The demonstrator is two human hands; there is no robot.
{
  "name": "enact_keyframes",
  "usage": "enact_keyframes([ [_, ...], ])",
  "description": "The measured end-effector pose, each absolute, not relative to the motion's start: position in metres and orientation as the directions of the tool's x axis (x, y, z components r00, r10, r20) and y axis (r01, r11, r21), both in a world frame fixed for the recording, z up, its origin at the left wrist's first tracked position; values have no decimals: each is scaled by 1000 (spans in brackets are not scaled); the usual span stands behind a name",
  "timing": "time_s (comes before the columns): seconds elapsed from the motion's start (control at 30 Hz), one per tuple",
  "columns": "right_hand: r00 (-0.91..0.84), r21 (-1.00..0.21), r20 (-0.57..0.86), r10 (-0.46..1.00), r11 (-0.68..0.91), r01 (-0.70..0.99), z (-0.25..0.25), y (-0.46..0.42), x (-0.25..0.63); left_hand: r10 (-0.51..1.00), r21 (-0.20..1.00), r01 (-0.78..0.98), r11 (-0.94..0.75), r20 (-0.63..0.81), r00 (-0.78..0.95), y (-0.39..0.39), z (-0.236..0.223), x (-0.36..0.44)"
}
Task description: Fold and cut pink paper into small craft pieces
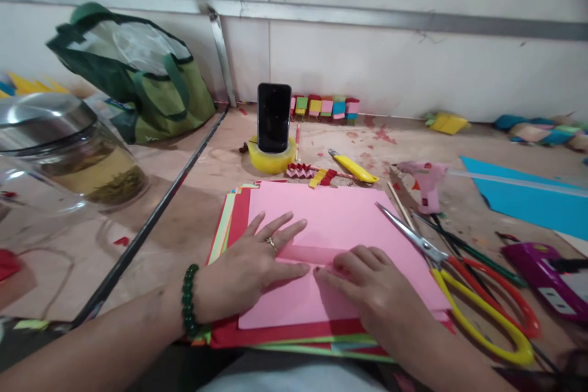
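A sheet of pink paper [331, 211] lies on a stack of coloured paper [239, 214], with red, green and yellow edges showing. Across its middle runs a darker pink band [307, 253], like a fold. My left hand [257, 266], wearing a ring and a green bead bracelet, rests flat on the left side of the sheet, fingers spread. On the right, my right hand [362, 282] has its fingers curled together at the band, pinching the paper there, with its thumb pointing toward my left thumb. Scissors [432, 251] with red and yellow handles lie against the sheet's right edge.
Behind the stack, a phone [274, 116] stands in a tape roll [271, 159] near a yellow cutter [353, 166]. A pink glue gun [427, 187], blue paper [528, 196] and a purple device [546, 278] are right. A glass jar [92, 165] and green bag [169, 98] stand left.
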State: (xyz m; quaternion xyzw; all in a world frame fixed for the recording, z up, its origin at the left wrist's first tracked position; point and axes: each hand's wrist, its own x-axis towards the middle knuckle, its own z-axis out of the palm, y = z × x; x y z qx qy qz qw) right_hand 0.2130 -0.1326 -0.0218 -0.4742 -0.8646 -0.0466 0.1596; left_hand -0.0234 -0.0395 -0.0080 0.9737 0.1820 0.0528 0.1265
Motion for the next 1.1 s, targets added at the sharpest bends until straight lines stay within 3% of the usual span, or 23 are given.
enact_keyframes([
  [0.27,-406,-114,323,855,461,880,-21,-163,245,433,198,425,-883,-1,901,-41,-6,-59],
  [0.47,-285,-243,268,920,351,904,-6,-169,236,471,236,441,-866,87,878,-46,-1,-62],
  [0.63,-113,-292,369,923,230,928,-8,-145,225,595,316,522,-792,207,777,-47,5,-28],
  [0.73,-80,-350,259,963,171,921,-12,-138,221,608,292,550,-783,169,776,-44,0,-18],
  [0.83,-95,-389,169,981,155,908,-12,-142,218,600,233,555,-799,250,760,-45,-3,-16],
  [0.93,-122,-293,338,933,227,929,-11,-151,209,508,124,501,-857,372,777,-53,0,-10],
  [1.03,-212,-237,494,843,365,900,-9,-158,195,349,19,366,-930,347,871,-62,-1,-1],
  [1.1,-292,-230,569,769,489,841,-9,-161,186,306,30,314,-949,331,893,-64,-5,2],
])
